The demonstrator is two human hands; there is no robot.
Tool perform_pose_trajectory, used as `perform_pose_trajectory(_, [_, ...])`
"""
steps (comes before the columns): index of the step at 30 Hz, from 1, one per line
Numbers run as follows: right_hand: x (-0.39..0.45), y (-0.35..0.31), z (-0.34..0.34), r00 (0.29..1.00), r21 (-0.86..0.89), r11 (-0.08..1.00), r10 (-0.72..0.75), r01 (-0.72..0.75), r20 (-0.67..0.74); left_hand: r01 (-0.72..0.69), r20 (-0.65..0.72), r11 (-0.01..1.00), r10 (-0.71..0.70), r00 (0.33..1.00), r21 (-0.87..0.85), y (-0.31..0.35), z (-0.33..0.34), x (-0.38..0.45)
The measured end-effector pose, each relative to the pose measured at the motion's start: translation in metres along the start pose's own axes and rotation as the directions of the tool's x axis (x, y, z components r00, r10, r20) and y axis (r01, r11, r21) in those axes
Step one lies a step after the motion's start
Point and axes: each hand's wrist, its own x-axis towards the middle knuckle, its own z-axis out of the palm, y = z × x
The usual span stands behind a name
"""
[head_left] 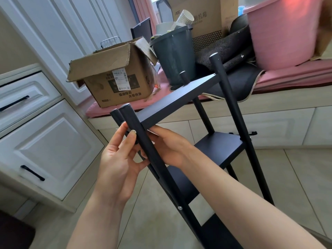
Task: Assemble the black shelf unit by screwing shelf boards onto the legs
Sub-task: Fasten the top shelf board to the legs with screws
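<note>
The black shelf unit stands tilted on the tile floor in front of me. Its top shelf board [179, 101] sits between four round legs, with a middle board [215, 146] and a lower board [181, 184] beneath it. My left hand [116, 159] pinches the near front leg [158, 164] between thumb and fingertips, just below the top board's corner. My right hand [168, 146] reaches in behind that leg, with straight fingers touching the underside of the top board. A silver screw head [179, 207] shows lower on the same leg.
Behind the shelf is a window seat with a pink cushion [287, 76]. It carries an open cardboard box [111, 78], a grey bin [174, 58] with paper cups and a pink tub [280, 33]. White drawers with black handles [45, 141] stand at the left.
</note>
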Motion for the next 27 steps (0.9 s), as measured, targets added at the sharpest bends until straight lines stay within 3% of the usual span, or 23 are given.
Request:
perform_pose_trajectory(10, [0.0023, 0.0014, -0.0007, 0.997, -0.031, 0.999, 0.026, -0.028, -0.07, -0.008, 0.003, 1.0, 0.008, 1.0, -0.001, -0.0039, -0.0029, 0.0038])
perform_pose_trajectory(27, [0.0028, -0.0003, -0.0003, 0.999, -0.045, 0.999, 0.027, -0.029, -0.04, 0.0, -0.001, 1.0, 0.0, 1.0, -0.002, -0.0041, -0.0029, 0.003])
